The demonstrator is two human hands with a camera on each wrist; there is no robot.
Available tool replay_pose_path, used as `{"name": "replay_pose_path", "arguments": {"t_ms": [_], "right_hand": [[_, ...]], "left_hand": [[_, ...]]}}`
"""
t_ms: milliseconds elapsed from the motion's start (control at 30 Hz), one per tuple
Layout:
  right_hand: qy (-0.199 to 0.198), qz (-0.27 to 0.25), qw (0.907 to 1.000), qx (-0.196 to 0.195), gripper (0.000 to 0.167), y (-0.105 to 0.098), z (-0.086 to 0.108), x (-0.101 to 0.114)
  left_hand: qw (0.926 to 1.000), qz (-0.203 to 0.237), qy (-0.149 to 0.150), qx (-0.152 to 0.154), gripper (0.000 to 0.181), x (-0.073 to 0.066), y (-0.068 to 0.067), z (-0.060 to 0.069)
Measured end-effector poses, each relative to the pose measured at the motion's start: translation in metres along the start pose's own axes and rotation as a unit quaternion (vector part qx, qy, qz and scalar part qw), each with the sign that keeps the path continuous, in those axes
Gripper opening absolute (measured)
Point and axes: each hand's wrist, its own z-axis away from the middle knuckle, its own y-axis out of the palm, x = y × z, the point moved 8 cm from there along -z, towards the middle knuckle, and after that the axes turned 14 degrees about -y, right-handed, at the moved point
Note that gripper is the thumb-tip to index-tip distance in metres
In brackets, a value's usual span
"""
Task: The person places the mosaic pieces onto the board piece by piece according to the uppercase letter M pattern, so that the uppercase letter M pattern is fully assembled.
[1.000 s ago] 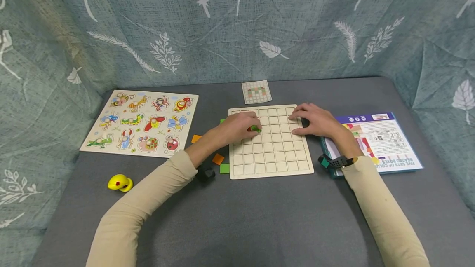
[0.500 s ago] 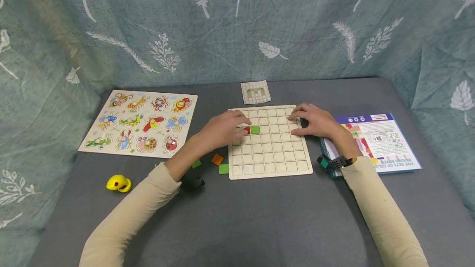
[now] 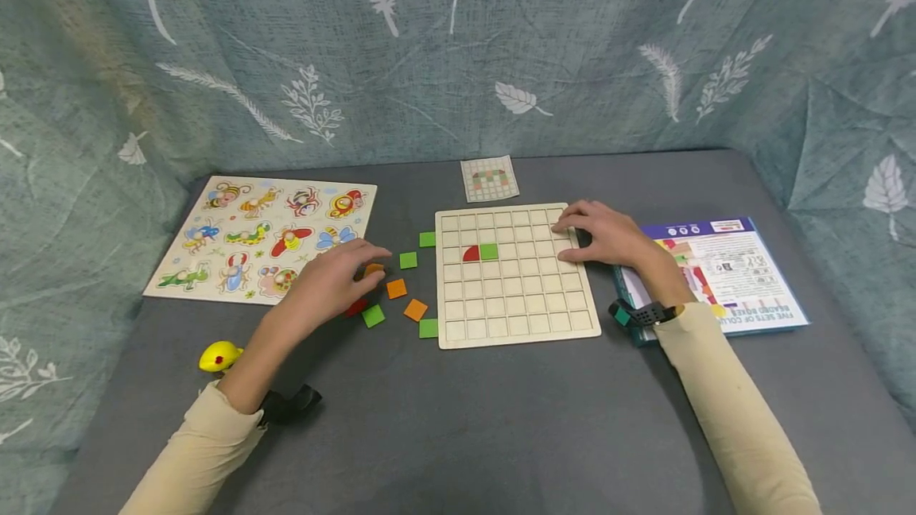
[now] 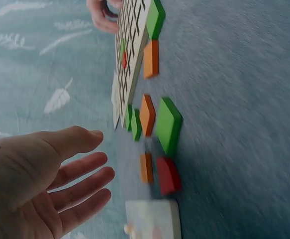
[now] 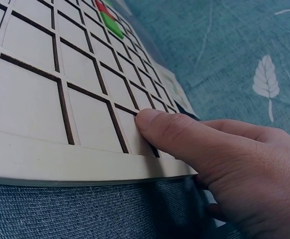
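A wooden grid board (image 3: 517, 307) lies mid-table. Side by side in its cells are a red round-cornered tile (image 3: 471, 253) and a green square tile (image 3: 489, 251). My left hand (image 3: 329, 280) hovers left of the board, fingers apart and holding nothing. Below and beside it lie loose tiles: a red one (image 4: 168, 175), partly hidden in the head view, several green ones (image 3: 373, 315) and orange ones (image 3: 397, 288). At the board's right edge rests my right hand (image 3: 608, 237); its thumb (image 5: 159, 127) touches the grid.
An insect puzzle board (image 3: 250, 241) lies at the left, with a yellow toy (image 3: 219, 356) in front of it. Behind the grid board is a small pattern card (image 3: 490, 180). A boxed set or book (image 3: 744, 276) lies under the right forearm. A patterned curtain (image 3: 429, 62) hangs behind.
The left hand let go of the green tile, then of the red tile beside it on the grid. It has moved left, over the loose tiles. The right hand stays put.
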Motion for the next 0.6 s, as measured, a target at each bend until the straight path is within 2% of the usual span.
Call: {"name": "replay_pose_path", "arguments": {"t_ms": [100, 267, 433, 600], "right_hand": [[0.000, -0.005, 1.0000, -0.001, 0.050, 0.001, -0.001, 0.001], [0.005, -0.005, 1.0000, 0.001, 0.050, 0.000, 0.000, 0.001], [0.004, -0.010, 0.9999, 0.001, 0.050, 0.000, 0.000, 0.001], [0.000, -0.006, 1.0000, 0.002, 0.049, 0.000, -0.001, 0.001]], "left_hand": [[0.9999, 0.009, -0.013, -0.003, 0.036, 0.013, -0.005, 0.009], [0.9990, 0.035, -0.029, -0.008, 0.039, 0.026, -0.016, 0.015], [0.9984, 0.045, -0.033, -0.011, 0.041, 0.033, -0.020, 0.018], [0.9981, 0.054, -0.030, -0.008, 0.040, 0.034, -0.017, 0.019]]}}
